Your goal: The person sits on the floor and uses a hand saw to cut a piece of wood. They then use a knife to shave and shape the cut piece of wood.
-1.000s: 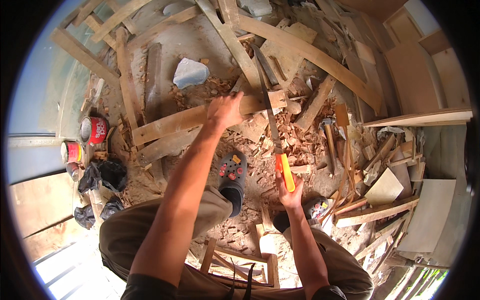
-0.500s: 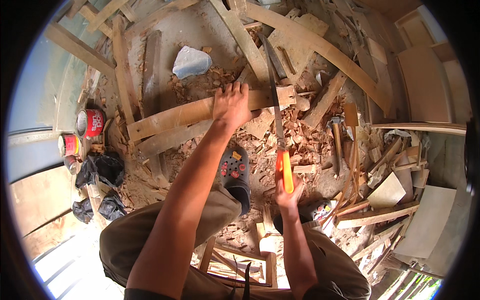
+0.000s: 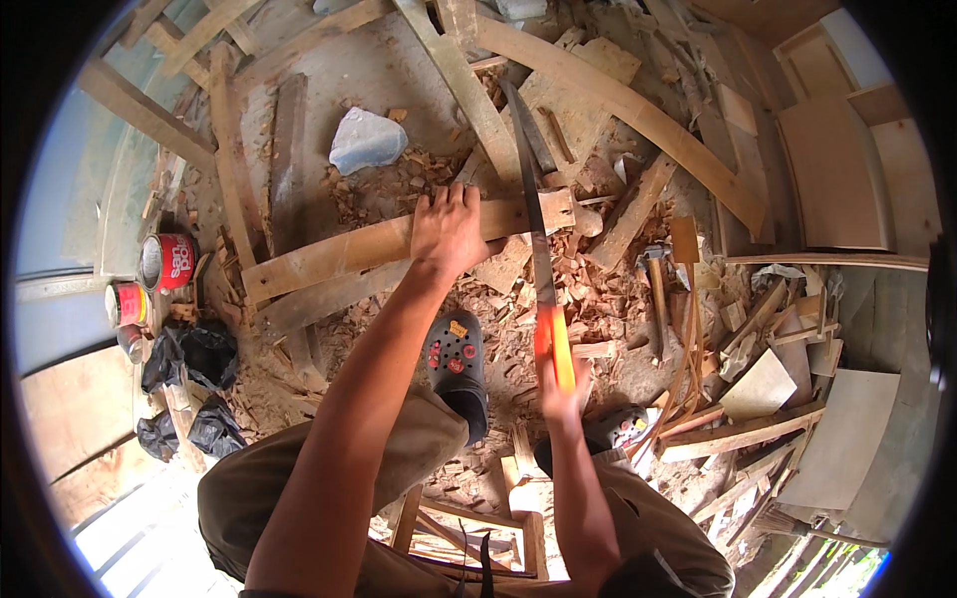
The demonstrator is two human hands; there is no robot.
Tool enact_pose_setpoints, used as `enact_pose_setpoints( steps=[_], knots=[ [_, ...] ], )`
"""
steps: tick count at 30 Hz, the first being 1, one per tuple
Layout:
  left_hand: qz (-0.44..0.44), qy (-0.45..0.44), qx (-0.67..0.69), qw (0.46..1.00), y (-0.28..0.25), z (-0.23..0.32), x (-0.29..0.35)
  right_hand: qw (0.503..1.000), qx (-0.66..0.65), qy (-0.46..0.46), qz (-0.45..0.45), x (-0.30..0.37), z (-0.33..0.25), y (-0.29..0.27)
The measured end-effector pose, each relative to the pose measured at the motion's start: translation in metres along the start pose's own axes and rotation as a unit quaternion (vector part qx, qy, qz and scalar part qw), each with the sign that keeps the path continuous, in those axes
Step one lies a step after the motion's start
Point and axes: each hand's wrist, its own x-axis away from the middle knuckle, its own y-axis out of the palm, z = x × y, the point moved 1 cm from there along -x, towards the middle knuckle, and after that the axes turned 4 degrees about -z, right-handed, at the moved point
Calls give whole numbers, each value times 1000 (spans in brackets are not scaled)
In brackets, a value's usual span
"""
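My left hand (image 3: pixel 447 231) is closed over a long wooden board (image 3: pixel 334 255), its fingers bent across the far edge. The board lies at a slant, its right end raised toward the far side. In my right hand (image 3: pixel 564 397) is the orange and yellow handle of a handsaw (image 3: pixel 541 267). Its long dark blade points away from me and crosses the board close to the right end. Beneath that board rests another length of timber (image 3: pixel 339 292).
Wood chips (image 3: pixel 588 279) cover the ground around my clog (image 3: pixel 457 351). A hammer (image 3: pixel 658 304) lies to the right, near scrap wood (image 3: pixel 743 434). Red cans (image 3: pixel 171 261) and black plastic bags (image 3: pixel 207 356) sit left. A pale stone (image 3: pixel 367 141) lies beyond the board.
The whole view has shifted slightly, so everything sits a little lower and further left. Both hands keep their holds, and the saw still crosses the board at about the same spot.
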Motion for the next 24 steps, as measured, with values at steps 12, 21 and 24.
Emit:
enact_pose_setpoints(
  steps=[12, 21, 24],
  knots=[
    [47, 24, 1, 999, 5, 5, 0, 884, -427, 172, 79, -56, 18, 11],
    [42, 33, 12, 998, 13, 5, -2, 835, -480, 268, 21, -84, 18, -5],
    [34, 27, 10, 999, 5, 12, 0, 877, -440, 186, 52, -79, 20, -4]
  ],
)
